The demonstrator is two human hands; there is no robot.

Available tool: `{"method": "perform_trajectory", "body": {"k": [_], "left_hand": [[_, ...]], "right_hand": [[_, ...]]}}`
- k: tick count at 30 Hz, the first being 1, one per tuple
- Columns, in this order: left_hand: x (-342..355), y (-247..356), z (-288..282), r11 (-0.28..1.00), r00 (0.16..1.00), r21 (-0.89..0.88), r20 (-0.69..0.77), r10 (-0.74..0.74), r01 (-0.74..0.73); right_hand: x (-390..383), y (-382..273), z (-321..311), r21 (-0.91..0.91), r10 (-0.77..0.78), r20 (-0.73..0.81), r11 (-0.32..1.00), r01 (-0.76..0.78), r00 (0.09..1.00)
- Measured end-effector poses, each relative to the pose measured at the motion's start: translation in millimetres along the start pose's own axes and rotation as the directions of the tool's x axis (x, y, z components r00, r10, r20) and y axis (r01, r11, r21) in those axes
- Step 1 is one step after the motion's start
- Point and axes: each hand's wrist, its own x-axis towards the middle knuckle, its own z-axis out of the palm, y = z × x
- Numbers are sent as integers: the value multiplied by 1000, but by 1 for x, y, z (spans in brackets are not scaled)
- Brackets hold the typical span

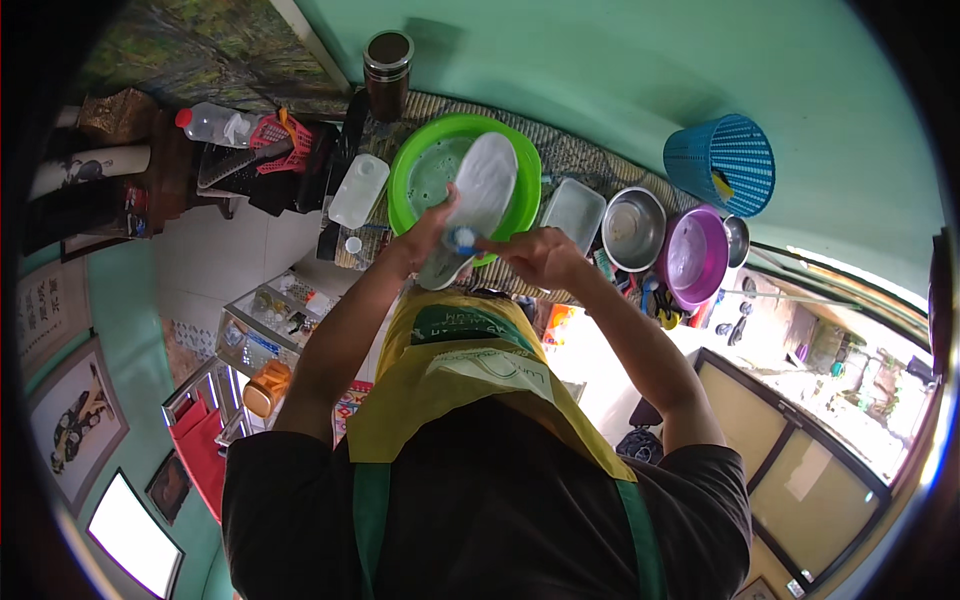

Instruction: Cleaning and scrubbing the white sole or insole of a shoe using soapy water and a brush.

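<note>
Shoe (487, 180) over green basin (400, 175), long axis running away from person, broad end far and slightly right. Left hand (430, 226) grips it, right hand (540, 257) pinches blue brush (464, 246). Patterned tabletop (575, 150), green wall (580, 60) beyond.

Single wide fisheye view, left camera of head-worn pair, looking steeply down past my chest. Picture upright, my left on its left. Nearest lens: my black short-sleeved shirt (500, 490), filling lower middle; yellow apron with green straps (400, 425) just beyond. Farther out, above centre: my bare fingers (496, 246), cloth-covered worktop (582, 157). Pale green painted wall (560, 50) across top. Dark-framed beige panel (818, 490) leaning at right, edges bent; black circular rim cutting corners.
</note>
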Motion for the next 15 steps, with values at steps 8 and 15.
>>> {"method": "perform_trajectory", "body": {"k": [8, 15], "left_hand": [[5, -20, -14, 999, 997, -33, 69, 26, -24], [3, -6, -15, 1000, 998, 1, 59, 26, -26]], "right_hand": [[4, 19, 17, 10, -114, -79, 993, 115, 990], [14, 7, 14, -108, 169, 88, 981, -159, 982]]}}
